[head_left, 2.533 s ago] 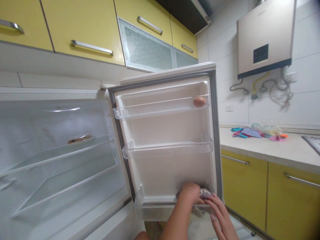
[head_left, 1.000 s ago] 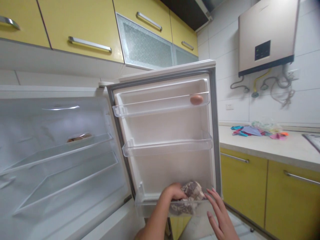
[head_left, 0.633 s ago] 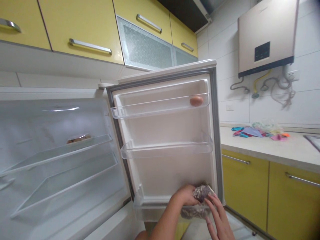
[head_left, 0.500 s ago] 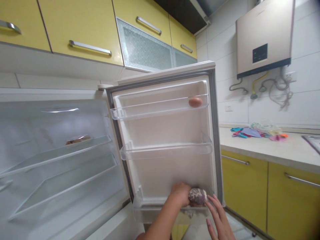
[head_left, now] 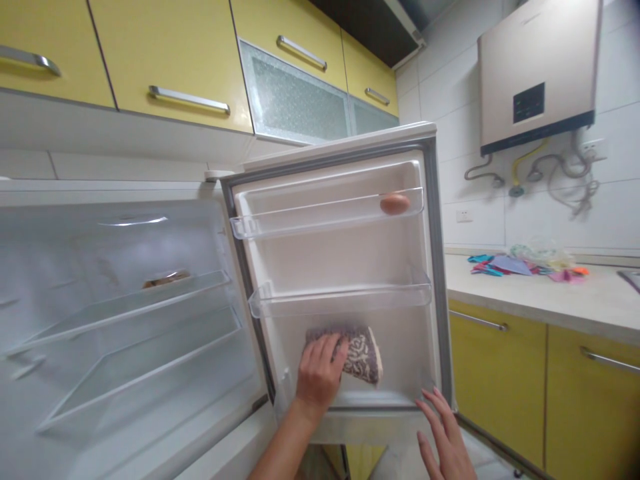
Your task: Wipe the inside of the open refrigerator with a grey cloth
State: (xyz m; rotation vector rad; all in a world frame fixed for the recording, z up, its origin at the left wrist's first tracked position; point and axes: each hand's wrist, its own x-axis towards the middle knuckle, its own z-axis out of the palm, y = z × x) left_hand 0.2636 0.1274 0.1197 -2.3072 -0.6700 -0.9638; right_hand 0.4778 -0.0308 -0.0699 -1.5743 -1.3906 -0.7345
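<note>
At the open door of a white refrigerator, a person's left hand hides part of a patterned cloth, its fingers laid over the near face while the thumb's full grip is difficult to make out. Blur softens the cloth's upper left edge, and its far side is out of sight. The left forearm covers part of the clear bottom bin, the right hand is cut off by the lower edge of the view, and a brown item on a glass shelf inside the refrigerator is too indistinct to identify. The cloth is dark, purplish brown, printed with pale, curling, scroll-like lines, and appears bunched or folded, with a cream edge showing along its right end. It is held at a tilt before the door's white inner panel, below the middle rack and above the bottom bin. The left hand is clamped on the cloth; the right, fingers spread and grasping nothing visible, is near the bin's right end, well apart from the left. Above them, a brown egg lies in the top rack, toward its right end
</note>
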